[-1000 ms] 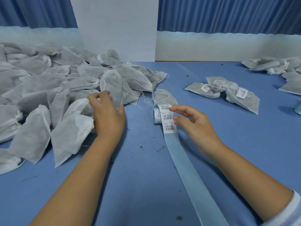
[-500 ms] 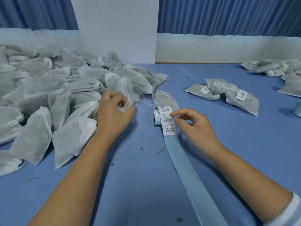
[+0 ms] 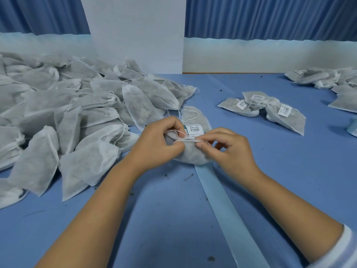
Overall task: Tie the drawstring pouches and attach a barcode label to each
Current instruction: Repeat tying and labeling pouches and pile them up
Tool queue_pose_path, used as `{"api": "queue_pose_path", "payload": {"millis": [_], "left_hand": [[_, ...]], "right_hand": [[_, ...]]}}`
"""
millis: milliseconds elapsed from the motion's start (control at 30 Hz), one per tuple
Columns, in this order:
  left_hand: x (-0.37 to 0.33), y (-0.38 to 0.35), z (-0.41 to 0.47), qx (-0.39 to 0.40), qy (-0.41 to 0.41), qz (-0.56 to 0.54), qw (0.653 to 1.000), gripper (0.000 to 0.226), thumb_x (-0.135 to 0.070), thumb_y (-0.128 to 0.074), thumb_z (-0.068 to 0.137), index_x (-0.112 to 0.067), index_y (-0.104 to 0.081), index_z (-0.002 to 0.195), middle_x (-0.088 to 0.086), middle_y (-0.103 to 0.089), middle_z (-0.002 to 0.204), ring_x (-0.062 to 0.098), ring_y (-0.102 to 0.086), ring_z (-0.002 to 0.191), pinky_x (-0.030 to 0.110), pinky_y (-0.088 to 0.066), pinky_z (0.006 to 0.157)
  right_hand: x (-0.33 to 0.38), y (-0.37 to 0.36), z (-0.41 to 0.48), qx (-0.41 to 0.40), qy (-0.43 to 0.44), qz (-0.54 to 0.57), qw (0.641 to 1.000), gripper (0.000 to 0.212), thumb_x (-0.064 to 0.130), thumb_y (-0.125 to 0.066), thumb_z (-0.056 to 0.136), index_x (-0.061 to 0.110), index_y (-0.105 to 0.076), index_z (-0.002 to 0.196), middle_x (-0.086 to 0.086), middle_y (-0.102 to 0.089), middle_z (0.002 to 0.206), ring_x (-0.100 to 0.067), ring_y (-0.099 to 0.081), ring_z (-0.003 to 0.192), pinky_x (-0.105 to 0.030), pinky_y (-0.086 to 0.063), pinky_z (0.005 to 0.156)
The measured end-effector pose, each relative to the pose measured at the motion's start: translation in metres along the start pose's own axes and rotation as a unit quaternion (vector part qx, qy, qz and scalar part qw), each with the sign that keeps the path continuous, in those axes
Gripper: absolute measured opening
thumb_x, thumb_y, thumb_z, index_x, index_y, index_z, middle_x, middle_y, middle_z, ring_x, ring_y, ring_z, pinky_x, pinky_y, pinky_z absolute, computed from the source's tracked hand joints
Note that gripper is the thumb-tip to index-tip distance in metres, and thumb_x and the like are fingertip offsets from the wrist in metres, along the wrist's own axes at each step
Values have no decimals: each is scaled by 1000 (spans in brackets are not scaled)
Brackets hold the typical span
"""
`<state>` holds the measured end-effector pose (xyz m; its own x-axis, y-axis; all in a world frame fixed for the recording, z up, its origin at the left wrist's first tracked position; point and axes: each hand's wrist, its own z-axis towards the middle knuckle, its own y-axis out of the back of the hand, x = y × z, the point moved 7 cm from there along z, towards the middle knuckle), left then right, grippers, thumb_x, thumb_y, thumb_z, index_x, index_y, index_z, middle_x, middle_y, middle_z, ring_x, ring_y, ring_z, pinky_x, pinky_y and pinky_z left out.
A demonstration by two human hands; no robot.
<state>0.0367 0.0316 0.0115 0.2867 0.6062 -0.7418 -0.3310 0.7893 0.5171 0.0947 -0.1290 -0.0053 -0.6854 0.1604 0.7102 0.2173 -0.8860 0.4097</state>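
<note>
While in left hand (image 3: 154, 144) and right hand (image 3: 233, 149), pouch (image 3: 190, 153) crosswise, mouth perhaps leftward.

pouch (image 3: 190, 153): white mesh, filled, lying on strip | drawstring (image 3: 183, 137): white, untied | label roll (image 3: 194, 128): behind pouch

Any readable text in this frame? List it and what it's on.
roll label: a barcode with printed characters, too blurred to read.
pouch labels, on three tied pouches at right: barcodes, print too small to read.
held pouch: no print visible.
No text in the frame can be read.
</note>
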Motion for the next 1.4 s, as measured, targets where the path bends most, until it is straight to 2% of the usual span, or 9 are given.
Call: {"api": "queue_pose_path", "payload": {"millis": [267,367,500,633,733,900,1100,1233,1400], "left_hand": [[23,14,3,-13,61,35,997,56,-15,-60,72,-28,-54,126,-13,-63,100,2,-48,58,8,-36,60],[24,29,3,-73,63,121,988,53,-14,-60,79,-18,-54,131,-6,-56,119,-9,-50,81,0,-32,76],[-20,12,-2,-55,-112,170,977,49,-31,-71,76,-12,-64,121,-2,-62,120,12,-55,114,34,-34,109],[-19,-23,-7,62,-50,71,994,58,-33,-81,80,-20,-54,129,-14,-71,107,-22,-48,107,41,-21,120],[-9,-26,-5,81,-7,64,995,65,-28,-80,82,-20,-44,136,-16,-71,100,-11,-53,107,32,-29,113],[5,-12,0,45,14,124,991,10,-21,-70,91,-20,-69,101,-19,-66,77,4,-62,84,31,-36,106],[18,-4,-1,65,70,49,994,14,-31,-68,92,-29,-79,83,-12,-76,80,11,-67,91,11,-22,112],[16,-12,-3,89,72,9,993,9,-33,-72,89,-32,-80,85,-13,-73,73,-1,-58,71,14,-44,76],[7,-14,-3,93,49,-12,994,10,-26,-71,91,-31,-80,89,-12,-73,73,0,-64,73,13,-46,79]], "right_hand": [[-10,13,3,-64,-115,101,986,11,18,-68,90,23,-74,83,17,-62,70,-3,-54,60,-15,-44,60],[-14,11,4,-53,-180,225,956,12,16,-63,93,15,-73,86,10,-63,64,-7,-55,57,-17,-48,60],[-5,-5,2,36,-180,362,914,14,20,-61,87,10,-71,88,-5,-71,77,-14,-66,69,-21,-54,67],[3,-8,1,80,-156,410,895,21,17,-56,89,17,-77,84,-8,-73,82,-17,-68,73,-24,-54,71],[2,-3,3,49,-175,465,866,21,14,-56,87,16,-76,84,-8,-71,78,-17,-67,70,-26,-55,69],[-15,8,6,-59,-248,534,806,16,10,-55,89,11,-71,86,-7,-69,72,-16,-66,66,-24,-54,63],[-32,15,-2,-86,-326,267,903,47,6,-59,91,22,-44,133,0,-69,80,-10,-51,47,-21,-46,53],[-8,10,1,-25,-189,131,973,37,3,-63,90,24,-59,120,7,-65,105,-10,-47,46,-17,-44,48],[1,-20,-10,130,-177,158,963,23,7,-64,92,19,-65,112,-3,-71,104,-19,-59,46,-26,-50,47]]}}
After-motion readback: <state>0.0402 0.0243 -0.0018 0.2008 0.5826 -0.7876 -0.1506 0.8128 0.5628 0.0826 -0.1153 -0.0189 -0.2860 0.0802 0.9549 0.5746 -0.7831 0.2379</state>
